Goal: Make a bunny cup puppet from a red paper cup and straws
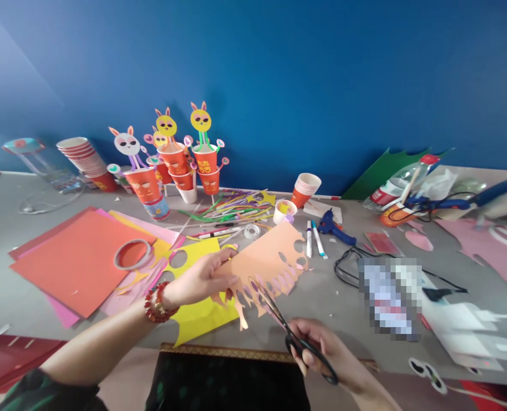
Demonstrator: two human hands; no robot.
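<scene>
My left hand [202, 278] pinches the left edge of a peach paper sheet [267, 257] and holds it above the grey table [322, 297]. The sheet has round holes and jagged cut-outs along its lower edge. A red bead bracelet circles that wrist. My right hand [317, 345] grips black-handled scissors [288, 325], fingers through the loops. The blades point up-left and meet the sheet's lower edge.
Red, pink and yellow paper sheets [77, 260] lie at left with a tape ring [132, 254]. Orange cups with paper rabbits [180, 162] stand at the back, beside straws [228, 208], markers [313, 238], a blue glue gun [333, 225] and a bottle [397, 185].
</scene>
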